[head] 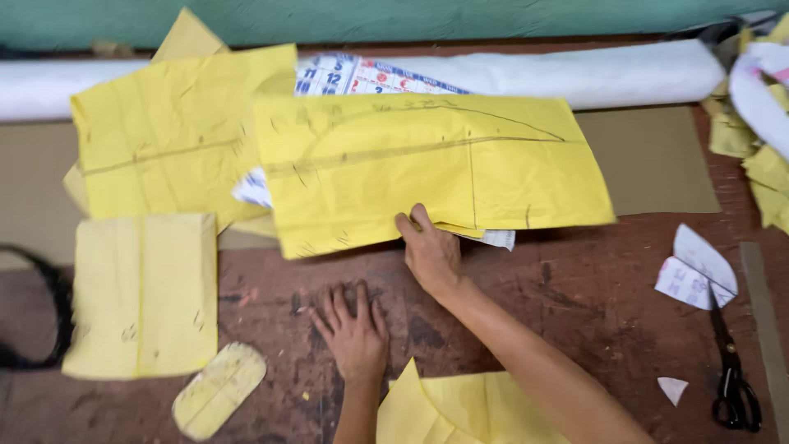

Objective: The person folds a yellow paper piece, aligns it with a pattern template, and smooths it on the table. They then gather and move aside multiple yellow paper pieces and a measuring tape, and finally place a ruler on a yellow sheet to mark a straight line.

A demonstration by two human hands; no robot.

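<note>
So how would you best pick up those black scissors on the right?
Probably by the looped handles at the near end of the scissors, coming from the near side. They lie flat, blades pointing away and partly under a white paper scrap, so the handles are the free, blunt part.

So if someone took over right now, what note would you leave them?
Right hand: fingers pinch the lower edge of the big yellow pattern sheet, which has pencil curves drawn on it.
Left hand: flat on the brown table, holding nothing.
Scissors lie untouched at the right beside white paper scraps.
Done: lines drawn on the sheet.
Left: the sheet is not yet cut.
</note>
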